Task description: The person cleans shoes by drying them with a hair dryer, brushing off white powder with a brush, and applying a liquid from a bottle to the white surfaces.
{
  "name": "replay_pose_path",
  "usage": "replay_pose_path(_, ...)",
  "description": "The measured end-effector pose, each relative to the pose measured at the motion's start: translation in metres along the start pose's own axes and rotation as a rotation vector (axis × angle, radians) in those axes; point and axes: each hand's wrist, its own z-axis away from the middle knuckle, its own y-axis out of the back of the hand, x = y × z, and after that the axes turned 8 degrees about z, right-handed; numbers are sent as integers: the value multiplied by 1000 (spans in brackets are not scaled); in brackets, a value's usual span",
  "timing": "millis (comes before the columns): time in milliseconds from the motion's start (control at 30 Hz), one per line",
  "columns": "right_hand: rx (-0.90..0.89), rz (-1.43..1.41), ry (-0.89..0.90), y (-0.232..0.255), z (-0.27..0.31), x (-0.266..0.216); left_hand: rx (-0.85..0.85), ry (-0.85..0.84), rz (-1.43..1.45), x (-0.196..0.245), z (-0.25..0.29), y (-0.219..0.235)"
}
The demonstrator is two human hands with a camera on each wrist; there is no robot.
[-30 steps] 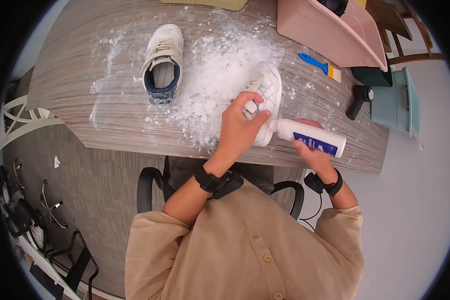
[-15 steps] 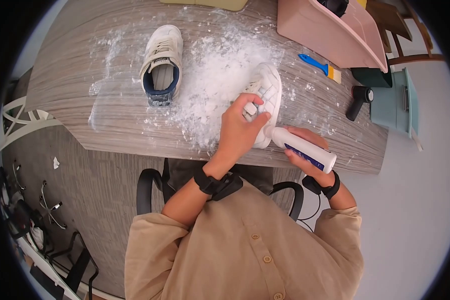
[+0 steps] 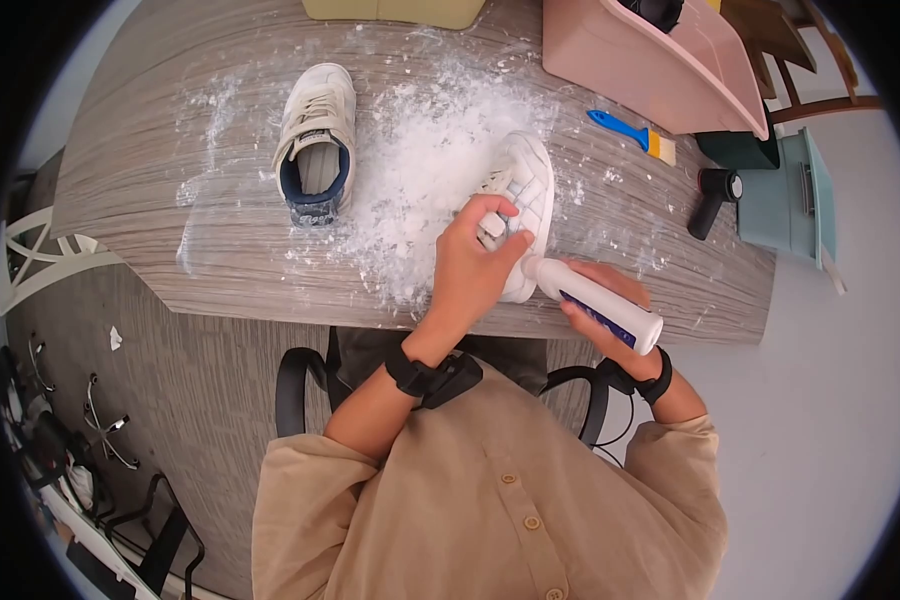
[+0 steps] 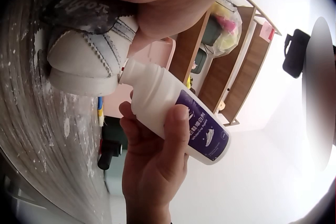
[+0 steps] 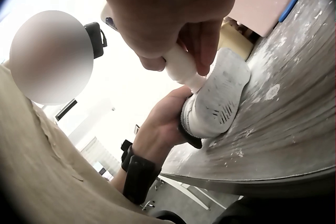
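A white shoe stands tilted near the table's front edge, gripped at its opening by my left hand. My right hand holds a white bottle with a purple label, its neck against the shoe's side near the heel. In the left wrist view the bottle meets the shoe just above the sole. The right wrist view has the bottle's tip at the shoe's sole edge. A second shoe with a dark blue lining stands to the left.
White powder is spread over the wooden-look table. A blue-handled brush, a black device and a pink bin are at the right. A yellowish container stands at the far edge.
My right hand has swung the bottle's base down toward me, its neck staying by the shoe's heel. The left hand keeps its grip. The head view has shifted slightly.
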Motion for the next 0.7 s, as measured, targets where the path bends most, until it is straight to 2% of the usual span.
replay_pose_path(200,23,13,-11,-1,0,-5,-1,-12,7,-1,0,0)
replay_pose_path(400,54,20,-145,-2,-3,-7,4,-21,-11,0,1,0)
replay_pose_path(700,96,67,-96,-2,-7,-4,2,12,-11,4,1,-1)
